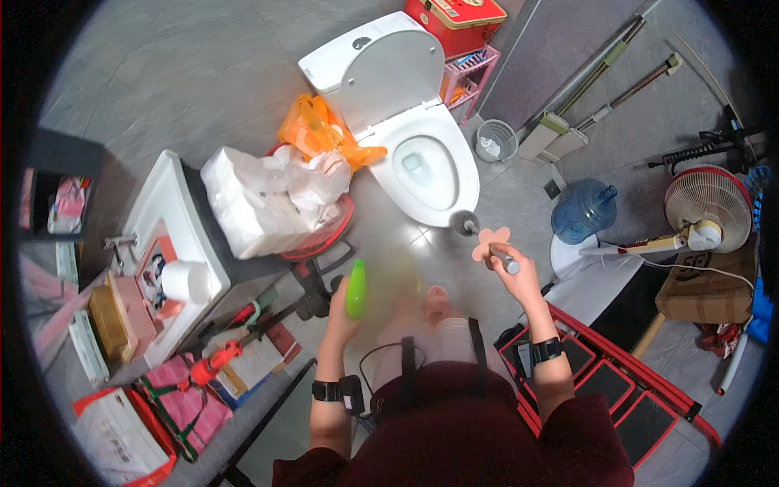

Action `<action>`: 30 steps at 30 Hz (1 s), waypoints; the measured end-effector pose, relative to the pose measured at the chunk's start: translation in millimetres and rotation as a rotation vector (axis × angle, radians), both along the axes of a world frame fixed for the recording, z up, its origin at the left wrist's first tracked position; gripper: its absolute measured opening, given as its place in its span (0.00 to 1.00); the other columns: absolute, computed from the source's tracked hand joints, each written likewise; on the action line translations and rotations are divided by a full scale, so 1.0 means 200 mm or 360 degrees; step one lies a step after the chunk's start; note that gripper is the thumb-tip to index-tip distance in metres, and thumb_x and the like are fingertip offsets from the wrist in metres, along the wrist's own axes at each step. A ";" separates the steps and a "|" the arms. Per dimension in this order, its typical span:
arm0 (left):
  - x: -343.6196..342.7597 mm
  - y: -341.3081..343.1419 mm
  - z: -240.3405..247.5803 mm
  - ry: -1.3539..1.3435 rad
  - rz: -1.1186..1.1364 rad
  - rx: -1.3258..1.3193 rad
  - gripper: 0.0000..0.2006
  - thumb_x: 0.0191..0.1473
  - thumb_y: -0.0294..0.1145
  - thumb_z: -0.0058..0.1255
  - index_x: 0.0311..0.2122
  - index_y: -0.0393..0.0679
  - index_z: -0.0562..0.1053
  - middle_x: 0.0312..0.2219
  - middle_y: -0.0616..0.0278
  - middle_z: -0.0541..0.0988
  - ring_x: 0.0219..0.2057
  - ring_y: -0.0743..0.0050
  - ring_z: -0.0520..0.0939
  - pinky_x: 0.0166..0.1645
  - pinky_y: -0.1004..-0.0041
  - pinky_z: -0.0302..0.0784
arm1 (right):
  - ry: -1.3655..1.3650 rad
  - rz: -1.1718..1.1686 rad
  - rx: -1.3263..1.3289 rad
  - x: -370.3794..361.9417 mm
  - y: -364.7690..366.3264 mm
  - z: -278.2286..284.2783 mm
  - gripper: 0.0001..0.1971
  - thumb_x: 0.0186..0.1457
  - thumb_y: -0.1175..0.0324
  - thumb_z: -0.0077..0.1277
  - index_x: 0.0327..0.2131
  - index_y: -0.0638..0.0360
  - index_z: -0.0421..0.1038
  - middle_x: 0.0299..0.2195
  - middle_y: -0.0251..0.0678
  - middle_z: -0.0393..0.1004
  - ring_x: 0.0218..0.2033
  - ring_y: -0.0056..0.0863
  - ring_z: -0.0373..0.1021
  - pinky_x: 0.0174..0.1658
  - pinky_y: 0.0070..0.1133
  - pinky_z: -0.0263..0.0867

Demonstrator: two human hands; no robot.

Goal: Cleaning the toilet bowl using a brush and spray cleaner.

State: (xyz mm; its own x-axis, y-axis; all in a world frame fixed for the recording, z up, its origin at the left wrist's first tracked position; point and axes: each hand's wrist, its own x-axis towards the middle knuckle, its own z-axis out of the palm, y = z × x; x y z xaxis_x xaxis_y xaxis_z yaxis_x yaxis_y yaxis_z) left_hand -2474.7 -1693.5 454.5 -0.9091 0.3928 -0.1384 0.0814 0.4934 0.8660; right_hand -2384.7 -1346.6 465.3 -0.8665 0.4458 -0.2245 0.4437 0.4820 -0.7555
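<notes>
My right hand [518, 272] is closed around the grey handle of a toilet brush [509, 264]. A pink flower-shaped disc [491, 242] sits on the brush just beyond my fingers. The dark, round brush head [463, 223] shows by the front rim of the white toilet [466, 195]. The toilet's lid is up, and some water shows in the bowl. In my left hand [341, 312] is a slim bright green bottle [357, 290], held over the floor left of my legs; its lower part is partly hidden by the hand.
A white sink [154, 203] stands at the left. Beside it, white packages [243, 203] and an orange bag [312, 126] sit on a red-rimmed stool. At the right are a waste basket [497, 140], blue water jug [583, 213], fan [704, 207] and red step ladder [608, 381].
</notes>
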 end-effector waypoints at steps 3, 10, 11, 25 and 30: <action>-0.26 0.08 -0.09 -0.0040 -0.0068 0.0010 0.13 0.46 0.27 0.57 0.36 0.41 0.68 0.28 0.63 0.74 0.30 0.74 0.76 0.37 0.74 0.71 | 0.0202 -0.0114 -0.0044 -0.19 0.04 -0.16 0.13 0.51 0.66 0.52 0.41 0.58 0.72 0.39 0.42 0.75 0.42 0.38 0.73 0.43 0.26 0.67; -0.66 0.29 -0.30 -0.0195 -0.0068 0.0045 0.15 0.47 0.29 0.56 0.39 0.36 0.66 0.26 0.63 0.75 0.26 0.77 0.76 0.33 0.77 0.72 | 0.0178 -0.0411 -0.0135 -0.62 0.24 -0.32 0.12 0.51 0.68 0.52 0.41 0.59 0.72 0.40 0.43 0.75 0.44 0.35 0.71 0.48 0.25 0.63; -0.70 0.33 -0.31 -0.0131 -0.0079 -0.0014 0.16 0.47 0.29 0.56 0.39 0.36 0.66 0.26 0.63 0.75 0.26 0.77 0.76 0.33 0.76 0.72 | 0.0211 -0.0407 -0.0043 -0.66 0.27 -0.36 0.12 0.50 0.69 0.52 0.40 0.59 0.73 0.39 0.43 0.75 0.44 0.36 0.71 0.49 0.26 0.63; -0.81 0.93 -0.77 -0.0254 -0.0020 -0.0065 0.14 0.44 0.23 0.58 0.37 0.38 0.68 0.30 0.61 0.75 0.31 0.76 0.77 0.37 0.75 0.72 | 0.0351 0.0998 -0.0186 -1.08 0.57 -0.86 0.10 0.33 0.77 0.56 0.23 0.59 0.66 0.24 0.35 0.69 0.30 0.36 0.69 0.38 0.25 0.64; -0.80 1.16 -0.78 -0.0332 0.0037 -0.0005 0.14 0.45 0.23 0.58 0.38 0.39 0.68 0.28 0.62 0.76 0.31 0.77 0.77 0.37 0.76 0.72 | 0.0528 0.1243 -0.0228 -1.13 0.71 -0.88 0.08 0.32 0.73 0.55 0.17 0.54 0.63 0.20 0.33 0.67 0.26 0.35 0.67 0.31 0.26 0.62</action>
